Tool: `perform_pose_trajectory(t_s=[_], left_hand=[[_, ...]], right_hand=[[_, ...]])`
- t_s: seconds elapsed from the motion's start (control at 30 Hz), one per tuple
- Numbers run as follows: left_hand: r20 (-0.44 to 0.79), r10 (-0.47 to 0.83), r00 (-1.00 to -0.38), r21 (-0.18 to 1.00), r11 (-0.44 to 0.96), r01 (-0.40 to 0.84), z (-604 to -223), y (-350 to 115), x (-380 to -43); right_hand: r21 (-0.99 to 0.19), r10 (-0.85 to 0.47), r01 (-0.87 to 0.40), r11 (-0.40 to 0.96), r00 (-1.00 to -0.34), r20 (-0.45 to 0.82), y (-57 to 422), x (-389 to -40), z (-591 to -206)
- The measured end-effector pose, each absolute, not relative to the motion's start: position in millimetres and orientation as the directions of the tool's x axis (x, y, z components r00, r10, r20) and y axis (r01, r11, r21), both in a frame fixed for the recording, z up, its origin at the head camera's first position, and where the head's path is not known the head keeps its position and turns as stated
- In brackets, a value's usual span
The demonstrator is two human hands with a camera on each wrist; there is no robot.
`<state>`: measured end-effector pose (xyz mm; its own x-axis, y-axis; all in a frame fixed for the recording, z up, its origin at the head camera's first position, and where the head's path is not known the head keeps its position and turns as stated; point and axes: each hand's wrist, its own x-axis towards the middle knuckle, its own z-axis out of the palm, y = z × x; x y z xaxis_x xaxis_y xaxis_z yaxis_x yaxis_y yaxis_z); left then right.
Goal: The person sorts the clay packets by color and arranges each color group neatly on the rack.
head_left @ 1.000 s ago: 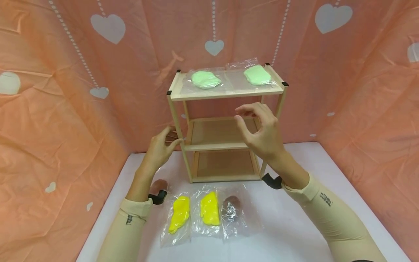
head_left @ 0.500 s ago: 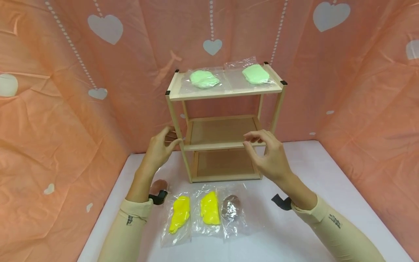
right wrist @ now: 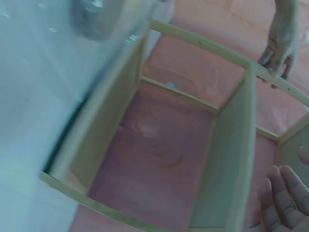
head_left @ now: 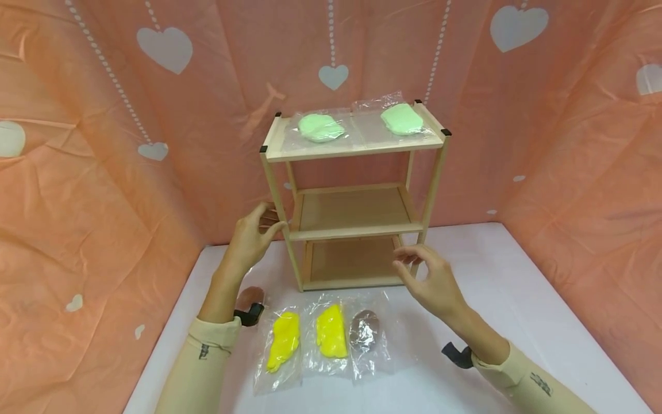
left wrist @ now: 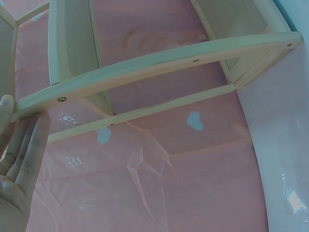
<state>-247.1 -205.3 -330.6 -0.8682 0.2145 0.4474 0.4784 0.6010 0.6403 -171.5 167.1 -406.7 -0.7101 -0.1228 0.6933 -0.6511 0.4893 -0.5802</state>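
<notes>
A three-tier wooden shelf (head_left: 357, 234) stands upright on the white table. My left hand (head_left: 250, 236) holds its front left post, thumb on one side and fingers on the other; the left wrist view shows the same post (left wrist: 145, 68) between them. In front of the lower tier hangs my right hand (head_left: 431, 282), thumb and fingers loosely curved around nothing. Two bagged pale green lumps, a left one (head_left: 320, 127) and a right one (head_left: 402, 119), lie on the top tier.
Before the shelf lie two bagged yellow lumps, the left (head_left: 284, 341) and the right (head_left: 331, 331), and a bagged brown lump (head_left: 364, 330). Another brown lump (head_left: 250, 297) is partly hidden by the left wrist's black strap. A pink curtain (head_left: 362, 52) with hearts encloses the table.
My right hand has come down from under the top tier to the lower tier's right side. My left hand has stayed on the post. The bags lie as before.
</notes>
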Motion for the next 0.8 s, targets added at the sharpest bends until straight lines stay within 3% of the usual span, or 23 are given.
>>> perform_pose_trajectory(t_s=[0.3,0.57,0.8], left_hand=[[0.443,0.217,-0.870,0.643,0.599,0.477,-329.6,-205.0,-245.3],[0.434,0.211,-0.876,0.646,0.605,0.466,-332.1,-205.4,-245.0],[0.429,0.217,-0.877,0.645,0.606,0.466,-330.7,-205.6,-245.0]], right_hand=[[-0.620,-0.142,-0.566,0.543,-0.790,0.597,168.8,-154.5,-438.0],[-0.682,-0.150,-0.430,0.592,-0.890,0.431,171.1,-139.8,-458.4],[-0.706,-0.162,-0.378,0.599,-0.920,0.356,170.2,-129.2,-471.3]])
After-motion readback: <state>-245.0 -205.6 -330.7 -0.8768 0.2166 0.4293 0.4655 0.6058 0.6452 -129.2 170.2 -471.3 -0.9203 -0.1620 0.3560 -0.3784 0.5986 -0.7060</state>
